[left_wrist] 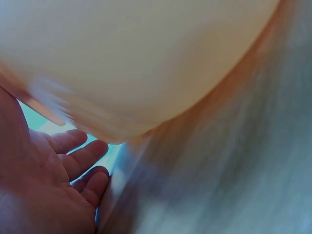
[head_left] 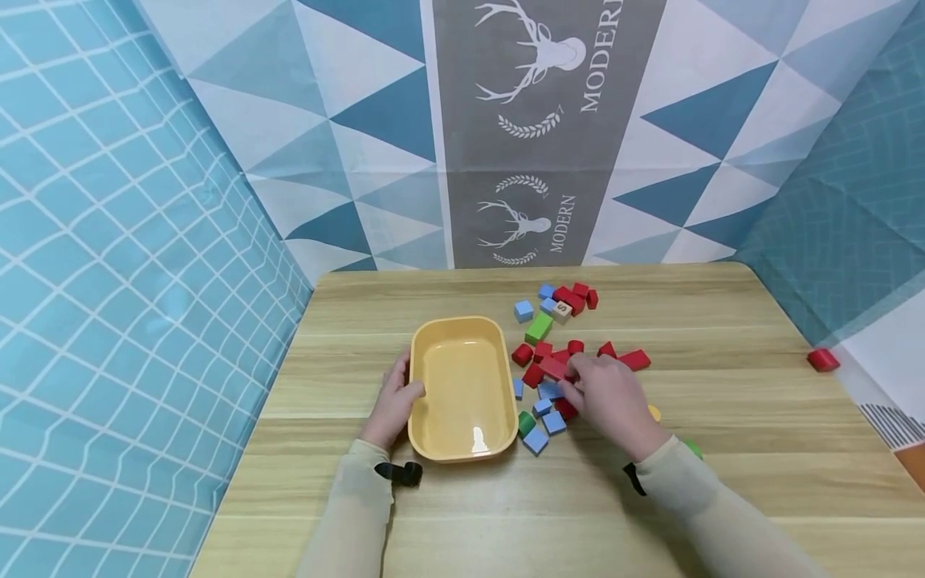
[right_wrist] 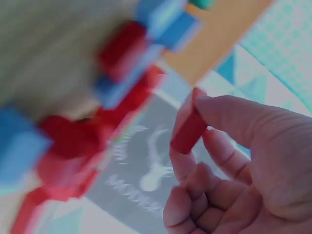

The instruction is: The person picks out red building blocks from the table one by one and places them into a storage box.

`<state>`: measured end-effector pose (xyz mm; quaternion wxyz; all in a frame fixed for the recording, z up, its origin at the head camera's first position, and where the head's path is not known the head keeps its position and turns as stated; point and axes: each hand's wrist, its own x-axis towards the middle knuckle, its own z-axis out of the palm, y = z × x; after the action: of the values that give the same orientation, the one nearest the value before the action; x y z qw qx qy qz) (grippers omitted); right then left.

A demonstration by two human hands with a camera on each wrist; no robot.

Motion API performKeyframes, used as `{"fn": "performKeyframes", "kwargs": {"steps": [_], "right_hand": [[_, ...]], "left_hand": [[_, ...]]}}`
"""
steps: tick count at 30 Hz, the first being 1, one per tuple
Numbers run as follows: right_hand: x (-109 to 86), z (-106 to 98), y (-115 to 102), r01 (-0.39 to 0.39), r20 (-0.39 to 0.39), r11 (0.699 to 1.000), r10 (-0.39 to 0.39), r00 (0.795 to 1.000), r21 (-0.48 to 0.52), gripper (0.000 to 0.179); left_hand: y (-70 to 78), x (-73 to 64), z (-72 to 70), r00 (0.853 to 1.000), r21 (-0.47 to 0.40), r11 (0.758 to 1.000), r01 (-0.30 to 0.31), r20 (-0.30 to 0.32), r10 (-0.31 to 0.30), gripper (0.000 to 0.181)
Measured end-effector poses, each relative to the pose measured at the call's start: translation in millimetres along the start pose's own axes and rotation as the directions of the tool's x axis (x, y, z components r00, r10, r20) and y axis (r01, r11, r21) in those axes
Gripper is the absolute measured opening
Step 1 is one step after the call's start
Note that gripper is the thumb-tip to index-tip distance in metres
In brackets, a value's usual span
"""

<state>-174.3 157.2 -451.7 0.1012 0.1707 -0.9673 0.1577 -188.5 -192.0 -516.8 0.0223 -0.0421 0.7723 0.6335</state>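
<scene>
At the left rim of a yellow plastic tray, my left hand holds on with the thumb over the edge and the fingers outside. In the left wrist view, the fingers lie along the tray's outer wall. My right hand is over a pile of toy blocks, pinching a red block between thumb and fingers. Around it lie several other red blocks, blue blocks and a green cylinder close to the tray's right side.
Farther back sit a light green block, a wooden letter cube, blue blocks and more red ones. A lone red block is at the table's right edge. A yellow piece and a green piece show partly behind my right arm.
</scene>
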Motion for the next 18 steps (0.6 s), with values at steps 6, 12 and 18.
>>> {"fn": "performKeyframes", "kwargs": {"steps": [6,12,18], "right_hand": [[-0.9,-2,-51,0.146,-0.113,0.982,-0.132,0.985,0.124,0.02],[2.7,27,-84,0.32,0.058,0.941,-0.328,0.943,0.108,0.018],[15.6,38,-97,0.364,0.283,0.92,-0.392,0.875,0.147,0.018]], "left_hand": [[-1.1,0.1,-0.1,1.0,-0.004,1.0,0.019,-0.006,-0.019,0.078],[-4.0,2.1,2.5,1.0,0.0,1.0,-0.021,0.014,0.021,0.076],[-3.2,1.6,0.9,1.0,0.001,1.0,0.004,0.009,-0.004,0.076]]}}
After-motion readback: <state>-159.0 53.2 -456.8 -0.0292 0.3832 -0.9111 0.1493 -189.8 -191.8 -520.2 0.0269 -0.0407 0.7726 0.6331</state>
